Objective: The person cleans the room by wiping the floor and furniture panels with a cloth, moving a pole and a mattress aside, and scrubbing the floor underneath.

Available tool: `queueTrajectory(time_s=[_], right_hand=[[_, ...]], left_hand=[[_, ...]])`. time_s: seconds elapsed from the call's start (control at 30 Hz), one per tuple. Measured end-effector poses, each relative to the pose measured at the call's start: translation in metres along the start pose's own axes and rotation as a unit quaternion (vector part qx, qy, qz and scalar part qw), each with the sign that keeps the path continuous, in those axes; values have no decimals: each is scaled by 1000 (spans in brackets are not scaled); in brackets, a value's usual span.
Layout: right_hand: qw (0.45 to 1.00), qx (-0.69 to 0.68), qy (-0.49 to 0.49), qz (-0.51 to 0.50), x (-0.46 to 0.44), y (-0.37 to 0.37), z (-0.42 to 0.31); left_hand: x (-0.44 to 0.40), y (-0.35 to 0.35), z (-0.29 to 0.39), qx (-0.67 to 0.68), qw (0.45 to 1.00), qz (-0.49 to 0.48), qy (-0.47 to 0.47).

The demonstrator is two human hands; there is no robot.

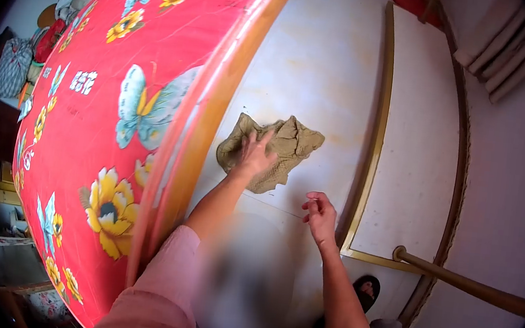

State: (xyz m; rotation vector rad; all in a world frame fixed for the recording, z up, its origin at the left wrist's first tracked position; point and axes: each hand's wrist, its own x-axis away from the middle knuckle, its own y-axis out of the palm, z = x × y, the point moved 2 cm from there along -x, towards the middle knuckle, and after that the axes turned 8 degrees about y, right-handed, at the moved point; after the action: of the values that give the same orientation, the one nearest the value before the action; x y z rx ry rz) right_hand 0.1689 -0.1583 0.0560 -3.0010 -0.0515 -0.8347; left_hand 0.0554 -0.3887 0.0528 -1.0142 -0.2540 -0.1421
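A crumpled olive-brown cloth [287, 144] lies spread on the pale floor. My left hand [256, 155] rests on top of it, fingers stretched and apart, pressing on the fabric rather than wrapped round it. To the right of the cloth, my right hand [321, 217] hangs in the air near the floor. Its fingers are loosely bent with gaps between them, and nothing shows in them.
On the left is a bed with a red flowered cover [103, 139] and a wooden edge [216, 116]. A white panel with a gold frame [378, 112] lies to the right. A brown rail [468, 286] juts from the right, above a dark slipper [366, 292].
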Motion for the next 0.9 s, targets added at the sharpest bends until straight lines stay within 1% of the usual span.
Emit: queueTrajectory(time_s=[0.03, 0.1, 0.13, 0.2, 0.27, 0.3, 0.4, 0.47, 0.53, 0.57, 0.6, 0.63, 0.67, 0.7, 0.73, 0.83, 0.9], right_hand=[[1000, 15, 7, -16, -1, 4, -2], [999, 35, 12, -37, -9, 12, -1], [999, 50, 4, -17, -13, 14, -2], [996, 81, -12, 22, -20, 18, -6], [971, 157, -134, 117, -25, 22, -9], [947, 194, -195, 164, -28, 23, -12], [940, 227, -200, 156, -34, 22, -32], [934, 249, -199, 164, -39, 15, -42], [929, 260, -200, 172, -53, 9, -42], [934, 275, -179, 140, -62, 8, -39], [923, 323, -178, 111, -73, 9, -26], [909, 371, -175, 81, -85, 13, -7], [891, 417, -170, 51, -93, 16, 6], [838, 501, -205, 68, -92, 19, 5], [843, 496, -195, 69, -91, 21, 1], [858, 482, -165, 58, -93, 25, -10], [865, 481, -139, 34, -98, 22, -16]], left_hand=[[-7, 3, -2, 14, 1000, 24, 6], [5, 21, 8, -129, 990, 30, 51], [16, 33, 13, -200, 977, 32, 73], [37, 64, 6, -153, 968, 120, 159], [53, 83, 8, -79, 961, 122, 235], [55, 88, 11, -41, 954, 124, 271], [31, 74, 34, -50, 927, 158, 337], [-6, 60, 45, -89, 899, 227, 365], [-50, 44, 44, -126, 891, 260, 350], [-70, 32, 43, -159, 884, 275, 342], [-87, 19, 44, -181, 895, 264, 311], [-105, 14, 39, -160, 921, 230, 272], [-129, 15, 27, -8, 978, 112, 175], [-140, 9, 31, -25, 988, 65, 141], [-144, 8, 35, -41, 993, 16, 106], [-142, 27, 25, -152, 978, 35, 140], [-138, 30, 16, -150, 976, 39, 153]])
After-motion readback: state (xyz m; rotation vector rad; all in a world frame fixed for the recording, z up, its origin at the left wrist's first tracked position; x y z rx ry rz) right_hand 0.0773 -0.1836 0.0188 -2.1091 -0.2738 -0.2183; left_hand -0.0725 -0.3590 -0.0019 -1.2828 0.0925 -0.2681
